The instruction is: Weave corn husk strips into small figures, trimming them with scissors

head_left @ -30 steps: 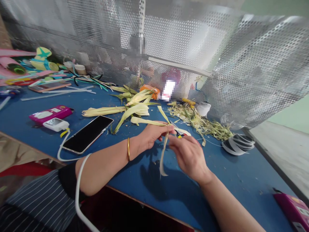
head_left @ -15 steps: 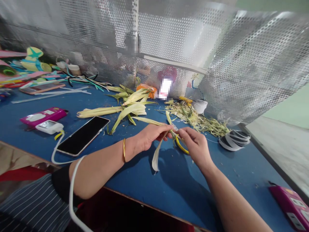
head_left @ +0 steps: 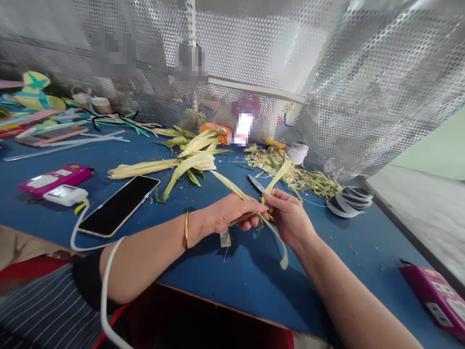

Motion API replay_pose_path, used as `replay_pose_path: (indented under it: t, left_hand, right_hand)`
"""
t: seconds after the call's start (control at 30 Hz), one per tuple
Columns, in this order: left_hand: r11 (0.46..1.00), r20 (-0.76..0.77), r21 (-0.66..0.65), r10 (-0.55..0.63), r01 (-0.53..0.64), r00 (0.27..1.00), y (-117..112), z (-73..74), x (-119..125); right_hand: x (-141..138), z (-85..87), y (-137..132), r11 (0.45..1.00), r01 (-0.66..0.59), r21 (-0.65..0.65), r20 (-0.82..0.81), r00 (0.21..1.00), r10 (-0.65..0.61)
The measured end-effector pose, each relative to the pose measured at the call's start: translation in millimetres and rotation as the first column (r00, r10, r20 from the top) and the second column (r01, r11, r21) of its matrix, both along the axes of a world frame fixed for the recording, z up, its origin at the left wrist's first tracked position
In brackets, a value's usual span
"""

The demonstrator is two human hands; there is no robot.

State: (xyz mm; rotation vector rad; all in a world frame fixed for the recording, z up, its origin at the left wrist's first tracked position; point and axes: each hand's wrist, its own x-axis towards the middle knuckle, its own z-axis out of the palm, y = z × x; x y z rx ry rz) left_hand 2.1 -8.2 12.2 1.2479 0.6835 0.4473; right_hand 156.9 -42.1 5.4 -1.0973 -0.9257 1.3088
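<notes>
My left hand (head_left: 236,212), with a gold bangle on its wrist, is closed on several pale corn husk strips (head_left: 229,185) that cross at its fingertips. One strip end curls down to the right below the hands, and another hangs under the left palm. My right hand (head_left: 290,215) is pinched close beside it on a broad pale-green husk strip (head_left: 279,175) that sticks up from its fingers. Scissors (head_left: 256,183) with yellow handles are just behind the hands, partly hidden by them. The exact crossing of the strips is covered by my fingers.
A husk pile (head_left: 198,157) lies behind my left hand, shredded scraps (head_left: 301,177) behind my right. A roll of white-edged black ribbon (head_left: 348,201) is at right. A phone (head_left: 119,206), a magenta power strip (head_left: 56,179) and a white cable (head_left: 105,300) are left. Perforated metal panels (head_left: 250,53) stand behind.
My hands have shifted the strips: one long strip now points down-right, and a broad strip stands up from my right fingers. The scissor blade shows more. The view has shifted slightly.
</notes>
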Motion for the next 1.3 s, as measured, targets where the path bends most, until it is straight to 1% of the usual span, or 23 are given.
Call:
replay_pose_path:
  t: [0.1,0.2,0.27,0.37,0.47,0.53,0.6,0.67,0.73,0.8,0.87,0.9,1.0,1.07,1.13,1.2,1.3]
  left_hand:
    - [0.999,-0.054,0.019,-0.027,0.028,0.998,-1,1.2,0]
    - [0.998,-0.066,0.028,-0.051,0.053,0.997,-1,0.7,0]
    - [0.999,-0.055,0.017,-0.046,0.047,0.997,-1,-0.3,0]
    - [0.999,0.003,-0.042,-0.001,0.001,1.0,0,-1.3,1]
    - [0.992,0.077,-0.125,0.018,-0.008,0.997,2,-1.1,1]
    - [0.99,0.09,-0.139,0.033,-0.02,0.995,3,-1.2,2]
    - [0.993,0.069,-0.111,0.054,-0.046,0.996,3,-2.1,2]
    - [0.996,0.041,-0.071,0.051,-0.048,0.998,3,-3.5,3]
    - [0.997,0.03,-0.043,0.063,-0.061,0.998,2,-4.7,3]
    - [0.99,0.042,-0.042,0.135,-0.133,0.99,3,-5.4,4]
    - [0.97,0.059,-0.068,0.236,-0.232,0.97,6,-5.3,3]
    - [0.958,0.066,-0.082,0.279,-0.273,0.958,8,-5.0,3]
    - [0.933,0.093,-0.119,0.352,-0.341,0.931,13,-3.5,1]
    - [0.924,0.118,-0.161,0.366,-0.346,0.923,15,-2.1,0]
    - [0.918,0.14,-0.211,0.37,-0.337,0.919,17,-0.6,0]
    - [0.909,0.146,-0.24,0.38,-0.34,0.913,17,0.6,1]
    - [0.896,0.125,-0.227,0.415,-0.381,0.901,15,-0.4,3]
  right_hand:
    - [1,-2.9,1,0.998,0.07,0.004,0.018,0.997,-0.07]
    - [0,-4.4,0,0.993,0.12,0.011,0.016,0.993,-0.12]
    - [-1,-3.9,0,0.992,0.123,0.009,0.003,0.992,-0.123]
    - [2,-1.5,2,0.995,0.099,0.017,-0.024,0.995,-0.099]
    - [5,0.6,3,0.995,0.085,0.053,-0.04,0.996,-0.083]
    - [7,0.5,4,0.994,0.082,0.077,-0.031,0.996,-0.08]
    - [6,-0.7,4,0.99,0.098,0.098,-0.008,0.995,-0.097]
    - [6,-2.2,5,0.984,0.13,0.119,0.032,0.99,-0.134]
    - [7,-2.7,6,0.979,0.153,0.135,0.11,0.98,-0.169]
    - [9,-1.3,7,0.974,0.164,0.159,0.231,0.952,-0.199]
    - [11,1.4,6,0.977,0.114,0.181,0.388,0.904,-0.178]
    - [11,2.9,5,0.983,0.061,0.175,0.473,0.87,-0.138]
    - [9,5.4,0,0.988,-0.132,0.085,0.664,0.746,0.043]
    - [7,4.9,-2,0.979,-0.192,0.07,0.717,0.692,0.085]
    - [6,3.8,-3,0.975,-0.196,0.105,0.739,0.671,0.055]
    - [8,3.8,-4,0.975,-0.188,0.115,0.747,0.664,0.04]
    - [12,7.1,-4,0.969,-0.24,0.056,0.728,0.674,0.126]
